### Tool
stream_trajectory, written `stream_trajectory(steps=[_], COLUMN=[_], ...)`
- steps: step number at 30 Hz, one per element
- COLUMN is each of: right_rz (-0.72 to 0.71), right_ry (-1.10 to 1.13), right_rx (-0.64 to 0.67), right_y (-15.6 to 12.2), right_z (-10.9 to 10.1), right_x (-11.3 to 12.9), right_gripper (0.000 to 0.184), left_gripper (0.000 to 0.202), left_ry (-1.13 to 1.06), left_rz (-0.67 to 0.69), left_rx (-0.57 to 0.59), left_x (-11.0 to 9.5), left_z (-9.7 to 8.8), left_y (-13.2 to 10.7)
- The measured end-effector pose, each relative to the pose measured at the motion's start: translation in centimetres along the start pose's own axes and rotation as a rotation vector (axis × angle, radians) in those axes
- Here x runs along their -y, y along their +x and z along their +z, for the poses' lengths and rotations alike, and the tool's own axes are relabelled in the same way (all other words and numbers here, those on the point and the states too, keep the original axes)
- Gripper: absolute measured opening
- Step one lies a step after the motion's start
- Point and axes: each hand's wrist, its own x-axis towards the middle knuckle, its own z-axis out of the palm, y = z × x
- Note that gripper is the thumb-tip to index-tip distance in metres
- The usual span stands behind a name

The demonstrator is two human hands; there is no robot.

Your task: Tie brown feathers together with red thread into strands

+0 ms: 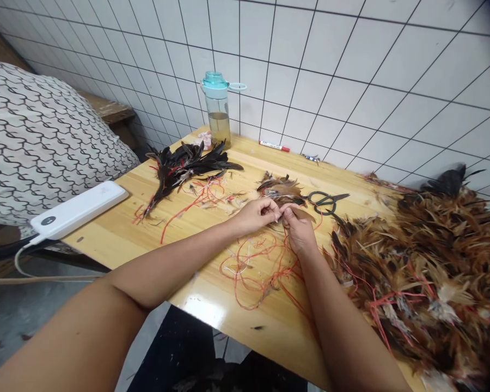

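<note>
Over the middle of the wooden table (139, 239), my two hands meet with their fingertips close together. My right hand (300, 231) is closed, pinching a light brown feather (304, 211) between thumb and fingers. Thumb and forefinger of my left hand (259, 215) pinch right beside it; whatever they hold is too small to make out. Just behind the hands lies a small bunch of brown feathers (283, 188). Black-handled scissors (326, 202) rest to its right. Loops of tangled red string (245, 286) spread on the tabletop below my hands.
A large heap of brown feathers (445, 261) covers the right side. At the back left are black feathers (179, 163) and a water bottle (219, 117). A red-capped marker (274, 146) lies by the tiled wall (302, 49). A white power bank (79, 209) sits at the left edge.
</note>
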Motion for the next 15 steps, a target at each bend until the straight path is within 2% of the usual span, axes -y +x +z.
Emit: stream_trajectory(steps=[3,8,10,15], right_rz=[0.017,0.061,0.061,0.030], right_ry=[0.112,0.186,0.181,0.120], right_rx=[-0.084,-0.107,-0.110,-0.053], right_y=[0.10,0.23,0.20,0.03], right_z=[0.05,0.18,0.15,0.14], right_x=[0.15,0.60,0.61,0.38], right_gripper=[0.035,0.037,0.037,0.033], left_gripper=[0.016,0.020,0.021,0.019], left_ry=[0.056,0.101,0.056,-0.163], left_rz=[0.027,0.023,-0.016,-0.190], left_rx=[-0.015,-0.015,0.002,0.137], left_x=[-0.25,-0.38,-0.50,-0.78], left_z=[-0.12,-0.22,-0.06,0.44], left_y=[-0.02,-0.12,-0.23,-0.45])
